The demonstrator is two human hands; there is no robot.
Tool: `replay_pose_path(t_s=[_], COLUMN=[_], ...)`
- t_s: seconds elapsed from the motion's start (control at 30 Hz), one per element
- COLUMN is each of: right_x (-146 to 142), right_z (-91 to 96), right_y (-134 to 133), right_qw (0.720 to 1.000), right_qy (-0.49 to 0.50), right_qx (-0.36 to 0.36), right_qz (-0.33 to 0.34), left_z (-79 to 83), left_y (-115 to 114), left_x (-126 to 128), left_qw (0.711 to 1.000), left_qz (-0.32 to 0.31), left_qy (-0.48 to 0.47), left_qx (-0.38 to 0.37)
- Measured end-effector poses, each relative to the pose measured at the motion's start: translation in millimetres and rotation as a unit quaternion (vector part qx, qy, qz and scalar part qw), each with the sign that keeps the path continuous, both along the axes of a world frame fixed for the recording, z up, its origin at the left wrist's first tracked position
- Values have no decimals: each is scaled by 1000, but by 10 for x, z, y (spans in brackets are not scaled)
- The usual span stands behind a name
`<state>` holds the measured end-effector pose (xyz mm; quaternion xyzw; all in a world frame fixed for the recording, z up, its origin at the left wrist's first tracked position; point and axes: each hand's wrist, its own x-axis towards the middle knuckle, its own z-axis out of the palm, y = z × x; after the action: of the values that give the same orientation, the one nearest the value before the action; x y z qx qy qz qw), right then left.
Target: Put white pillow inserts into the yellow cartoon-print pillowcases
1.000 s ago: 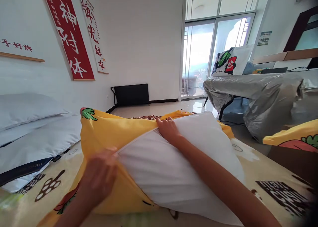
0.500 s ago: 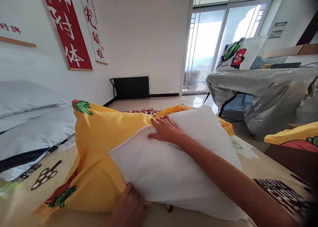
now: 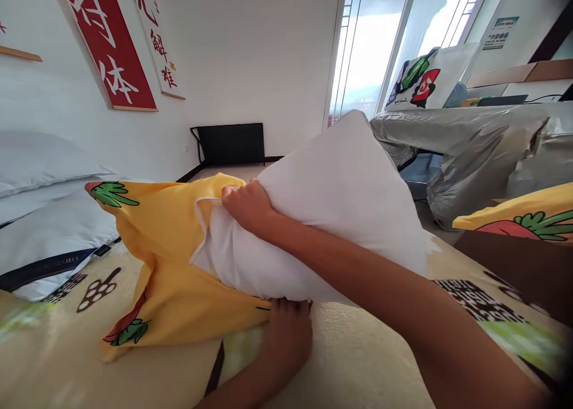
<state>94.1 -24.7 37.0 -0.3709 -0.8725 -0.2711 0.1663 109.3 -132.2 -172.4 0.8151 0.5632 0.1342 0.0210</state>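
Currently, slack yellow cloth pillowcase [image 3: 174, 277] is lying left | right hand [image 3: 248, 206] is clamping fingers on upper rim | left hand [image 3: 290, 331] is meeting lower rim, fingertips hidden, grip indeterminable | plump white cloth pillow [image 3: 344, 188] is protruding right | even pulling should be limiting bunching

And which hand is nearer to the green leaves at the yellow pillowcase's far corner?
The right hand: it holds the far edge of the pillowcase, to the right of the leaves. The left hand is lower, at the near edge, farther from them.
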Motion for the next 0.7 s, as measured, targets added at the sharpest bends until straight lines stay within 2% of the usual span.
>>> replay_pose_path(t_s=[0.13, 0.27, 0.4, 0.5, 0.6, 0.7], right_x=[-233, -226, -29, 63, 46, -1], right_z=[125, 210, 168, 92, 58, 86], right_y=[-131, -164, -90, -13, 10, -40], right_qw=[999, 998, 998, 999, 999, 999], right_qy=[-6, -21, -27, -33, -31, -29], right_qx=[27, 48, 51, 40, 30, 33], right_qz=[22, 37, 25, 11, 1, 7], left_z=[293, 521, 595, 699, 872, 1014], left_y=[-66, -179, -367, -435, -395, -301], left_x=[-145, -349, -843, -1303, -1545, -1476], left_qw=[999, 994, 989, 973, 976, 983], left_qz=[-38, -86, -51, -48, -91, -98], left_qy=[-6, 47, 136, 213, 153, 27], left_qx=[27, 48, 36, 76, 126, 155])
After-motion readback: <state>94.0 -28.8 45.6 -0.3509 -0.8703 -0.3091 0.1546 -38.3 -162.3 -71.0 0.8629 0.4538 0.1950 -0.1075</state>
